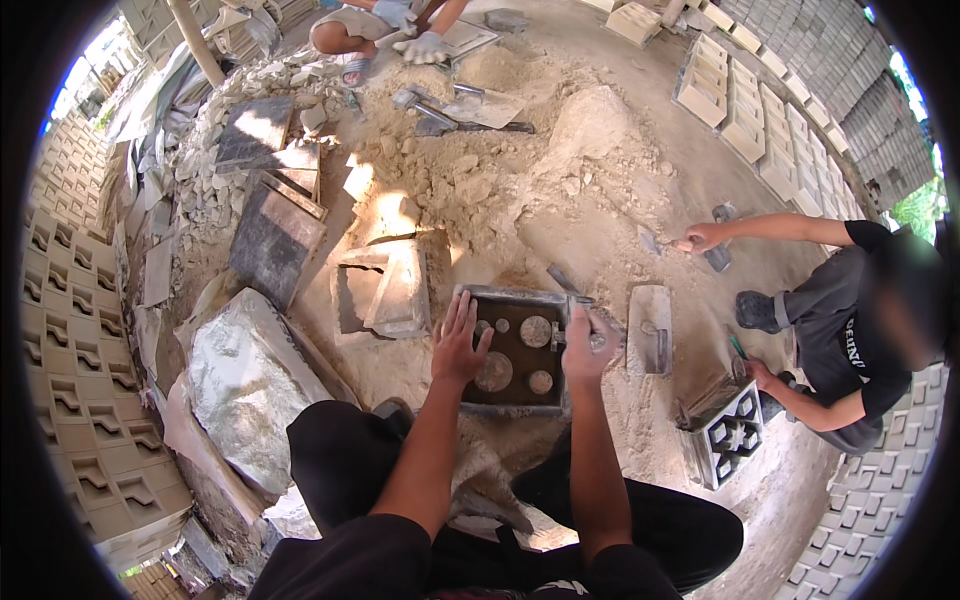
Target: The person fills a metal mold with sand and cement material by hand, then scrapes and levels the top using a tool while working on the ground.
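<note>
A square dark metal mould [515, 410] lies on the dusty ground in front of me. Inside it, several round pale discs of different sizes sit on a brown surface. My left hand [460, 340] rests along the mould's left wall, fingers stretched out and thumb apart toward the inside. At the right wall, by a small metal latch, my right hand [588, 345] has its fingers curled around the rim; part of the grip is hidden. Just right of that hand lies a grey rectangular float [648, 302] with a handle.
Left of the mould stands a broken block frame [385, 290], with dark boards [275, 240] beyond. Powder mounds [590, 125] and a hammer [425, 105] lie ahead. At right, a co-worker's hand [765, 378] is by a patterned block [735, 435]. Another person's gloved hands [420, 45] show at the top.
</note>
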Motion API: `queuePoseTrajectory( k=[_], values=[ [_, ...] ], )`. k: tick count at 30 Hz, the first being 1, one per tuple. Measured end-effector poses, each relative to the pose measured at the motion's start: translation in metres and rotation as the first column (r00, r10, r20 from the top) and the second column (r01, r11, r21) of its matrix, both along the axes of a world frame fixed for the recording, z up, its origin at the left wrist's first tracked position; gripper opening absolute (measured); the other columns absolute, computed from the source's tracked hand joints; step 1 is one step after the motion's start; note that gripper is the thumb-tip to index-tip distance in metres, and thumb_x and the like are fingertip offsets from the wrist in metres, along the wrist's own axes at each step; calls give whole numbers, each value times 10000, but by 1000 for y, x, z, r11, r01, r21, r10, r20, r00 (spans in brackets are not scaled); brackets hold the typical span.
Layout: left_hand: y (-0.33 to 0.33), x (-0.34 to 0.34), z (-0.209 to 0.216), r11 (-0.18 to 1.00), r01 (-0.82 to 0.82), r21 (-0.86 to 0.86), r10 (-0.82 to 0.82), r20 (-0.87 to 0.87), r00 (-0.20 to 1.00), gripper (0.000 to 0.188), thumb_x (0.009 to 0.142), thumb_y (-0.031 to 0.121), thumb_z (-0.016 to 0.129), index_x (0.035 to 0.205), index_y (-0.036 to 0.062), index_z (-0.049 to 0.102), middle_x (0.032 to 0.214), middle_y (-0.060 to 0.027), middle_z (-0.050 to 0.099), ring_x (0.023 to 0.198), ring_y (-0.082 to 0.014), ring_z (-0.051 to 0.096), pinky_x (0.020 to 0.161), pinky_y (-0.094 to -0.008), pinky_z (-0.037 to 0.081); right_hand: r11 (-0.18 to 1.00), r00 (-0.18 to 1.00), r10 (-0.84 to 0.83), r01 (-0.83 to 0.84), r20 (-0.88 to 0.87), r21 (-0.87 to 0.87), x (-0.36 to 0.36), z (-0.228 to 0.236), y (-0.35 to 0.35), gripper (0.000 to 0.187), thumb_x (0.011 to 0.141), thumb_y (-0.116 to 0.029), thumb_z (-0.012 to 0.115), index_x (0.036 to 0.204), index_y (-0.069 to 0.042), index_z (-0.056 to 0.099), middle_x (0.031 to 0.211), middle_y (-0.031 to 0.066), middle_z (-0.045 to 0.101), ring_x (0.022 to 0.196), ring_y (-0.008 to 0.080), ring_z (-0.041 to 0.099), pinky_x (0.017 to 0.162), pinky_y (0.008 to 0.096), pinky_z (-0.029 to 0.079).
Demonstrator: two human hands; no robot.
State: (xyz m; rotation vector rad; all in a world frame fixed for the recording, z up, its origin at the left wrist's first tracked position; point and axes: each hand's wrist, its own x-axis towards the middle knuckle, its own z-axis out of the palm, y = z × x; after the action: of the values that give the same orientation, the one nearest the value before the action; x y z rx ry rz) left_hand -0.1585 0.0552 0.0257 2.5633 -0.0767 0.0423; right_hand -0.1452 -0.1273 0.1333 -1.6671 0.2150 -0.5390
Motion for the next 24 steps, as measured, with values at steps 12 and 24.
queuePoseTrajectory(
  k=[12,24],
  values=[
    [1,-2,4,999,2,34,-2,-6,1000,614,939,394,517,1453,89,374,1568,-49,259,1458,-241,205,1141,-448,242,993,998,1,7,-62,119,-9,-20,-18,301,939,-76,605,654,-43,511,604,-61,415,586,20,348,511,215,287],
    [8,-5,1,1000,5,22,-5,0,1000,604,934,375,528,1442,78,390,1566,-66,264,1459,-245,205,1139,-448,247,994,992,-39,51,-119,96,-1,20,9,366,947,-112,586,634,-2,430,580,-53,336,592,44,303,511,279,247]
  ],
)
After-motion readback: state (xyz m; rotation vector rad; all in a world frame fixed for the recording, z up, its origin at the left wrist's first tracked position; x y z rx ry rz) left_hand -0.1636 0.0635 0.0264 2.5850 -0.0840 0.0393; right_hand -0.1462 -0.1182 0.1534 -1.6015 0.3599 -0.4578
